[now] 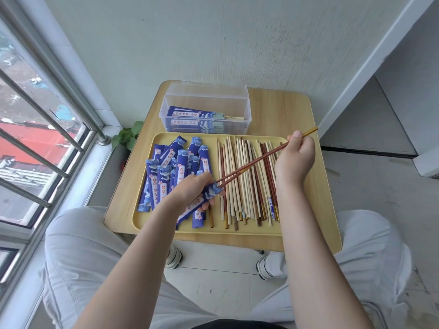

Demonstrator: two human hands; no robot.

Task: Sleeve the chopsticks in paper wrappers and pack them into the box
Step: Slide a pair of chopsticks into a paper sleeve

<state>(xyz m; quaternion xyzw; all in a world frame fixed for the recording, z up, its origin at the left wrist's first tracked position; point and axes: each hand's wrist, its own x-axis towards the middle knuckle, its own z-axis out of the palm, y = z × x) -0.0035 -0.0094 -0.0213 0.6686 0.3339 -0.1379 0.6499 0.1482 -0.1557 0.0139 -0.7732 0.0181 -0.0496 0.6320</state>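
**Dark chopstick tips meet the mouth of a blue wrapper**

Over the middle of the frame, the left hand (193, 188) curls its fingers round a blue paper wrapper (206, 198), gripping it near its open upper end, with the rest of the sleeve slanting down to the lower left beneath the palm. The right hand (294, 159), at centre right, is clenched round a pair of dark red-brown chopsticks (254, 162) near their gold-tipped upper ends, which stick out past the thumb toward the upper right. The pair slants down to the left, and its narrow tips are at the wrapper's mouth; how far they have entered cannot be told.

Below both hands lies a yellow tray (213, 230) on a small wooden counter (297, 110). Its left half carries a loose heap of empty blue wrappers (171, 162); its right half carries a spread of bare chopsticks (240, 186), pale and dark mixed, lying roughly side by side under the held pair. Just beyond the tray, at upper centre, stands a clear plastic box (205, 108) with several sleeved pairs (194, 118) lying flat inside. A small green plant (127, 136) shows at the counter's left edge, beside a barred window (35, 138).
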